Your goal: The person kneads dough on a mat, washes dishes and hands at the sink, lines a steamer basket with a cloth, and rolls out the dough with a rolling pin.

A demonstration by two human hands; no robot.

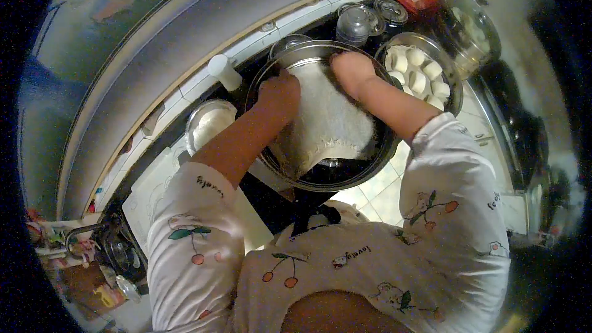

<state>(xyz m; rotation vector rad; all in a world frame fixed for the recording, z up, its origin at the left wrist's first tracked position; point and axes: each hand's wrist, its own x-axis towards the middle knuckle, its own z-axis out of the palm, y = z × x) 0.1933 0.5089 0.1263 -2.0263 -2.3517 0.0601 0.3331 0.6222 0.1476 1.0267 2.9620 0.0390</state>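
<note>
A thin off-white cloth [333, 111] lies spread inside a large round metal pot or steamer [320, 187], its frayed near edge showing a strip of dark interior. My left hand [281, 94] is closed at the cloth's far left edge, just inside the rim. On the far right side, my right hand [353, 71] has its fingers curled down onto the cloth's edge. Both sets of fingertips are partly hidden.
Right of the pot, a metal pan [456, 89] holds several white dough pieces [417, 82]. A bowl with white contents [211, 124] and a white cup [224, 73] stand left. Glass jars [353, 24] are behind. A pale board [154, 194] lies at the left.
</note>
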